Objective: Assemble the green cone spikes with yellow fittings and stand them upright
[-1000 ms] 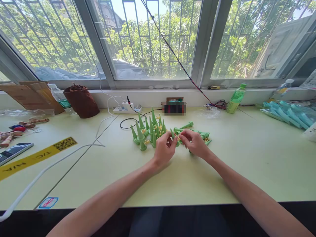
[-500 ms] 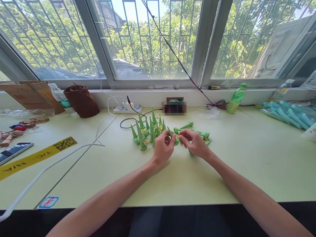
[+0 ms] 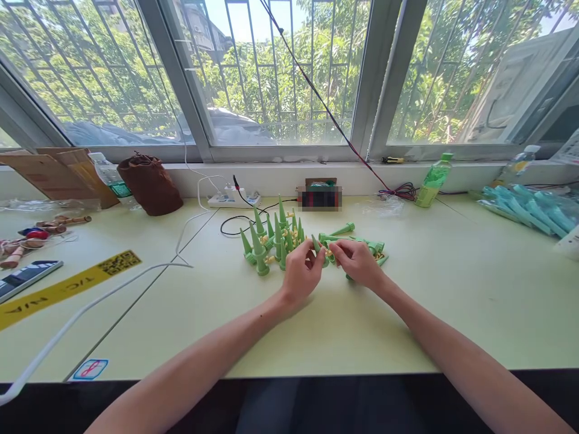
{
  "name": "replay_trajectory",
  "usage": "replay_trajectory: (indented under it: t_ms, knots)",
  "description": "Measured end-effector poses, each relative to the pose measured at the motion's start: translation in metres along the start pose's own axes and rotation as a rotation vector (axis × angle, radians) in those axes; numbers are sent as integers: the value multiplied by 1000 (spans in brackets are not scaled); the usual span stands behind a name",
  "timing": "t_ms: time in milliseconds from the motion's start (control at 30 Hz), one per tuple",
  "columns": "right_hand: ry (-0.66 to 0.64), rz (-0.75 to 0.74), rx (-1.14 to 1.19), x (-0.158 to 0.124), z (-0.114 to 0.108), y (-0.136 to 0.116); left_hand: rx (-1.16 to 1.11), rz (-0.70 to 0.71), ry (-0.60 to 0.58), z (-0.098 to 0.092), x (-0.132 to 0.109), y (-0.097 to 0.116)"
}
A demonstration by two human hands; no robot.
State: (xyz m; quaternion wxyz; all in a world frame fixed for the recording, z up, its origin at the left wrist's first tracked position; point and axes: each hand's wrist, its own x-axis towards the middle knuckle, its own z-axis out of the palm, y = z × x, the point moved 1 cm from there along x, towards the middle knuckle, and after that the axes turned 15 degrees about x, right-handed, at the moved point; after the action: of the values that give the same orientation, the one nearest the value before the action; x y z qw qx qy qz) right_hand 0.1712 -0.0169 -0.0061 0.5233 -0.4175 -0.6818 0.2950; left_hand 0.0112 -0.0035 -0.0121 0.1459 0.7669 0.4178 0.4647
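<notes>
My left hand (image 3: 302, 270) is closed round a green plastic watering spike (image 3: 315, 243), its pointed tip up. Against the side of that spike, my right hand (image 3: 359, 263) pinches a small yellow valve (image 3: 329, 253); the fingers partly cover it, so I cannot tell how far it is seated. To the left, several green spikes (image 3: 259, 250) stand upright in a cluster, some with yellow valves (image 3: 270, 260) sticking out of their sides. Beyond and beside my right hand lie several loose green spikes (image 3: 342, 229), partly hidden by that hand.
A power strip (image 3: 217, 201) with cables stands by the window wall. A brown pouch (image 3: 149, 185), a green-capped bottle (image 3: 433, 181) and turquoise wrapped items (image 3: 529, 208) line the back. A white cable (image 3: 108, 295) and yellow tape strip (image 3: 76, 288) lie left.
Both hands have shifted slightly, the left one a little to the right with the spike. The yellow valve stays between the right fingertips at the spike's side.
</notes>
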Motion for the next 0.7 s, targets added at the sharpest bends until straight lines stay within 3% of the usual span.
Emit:
replay_trajectory:
  t_ms: [233,500,700]
  knots:
    - [-38,-6,123,-2,0,1,13,-10,18,-1,1,0]
    - [-10,5,-7,0,0,1,12,15,-6,2,-1,-2]
    - [-34,20,76,-1,1,0,15,-7,22,0,0,1]
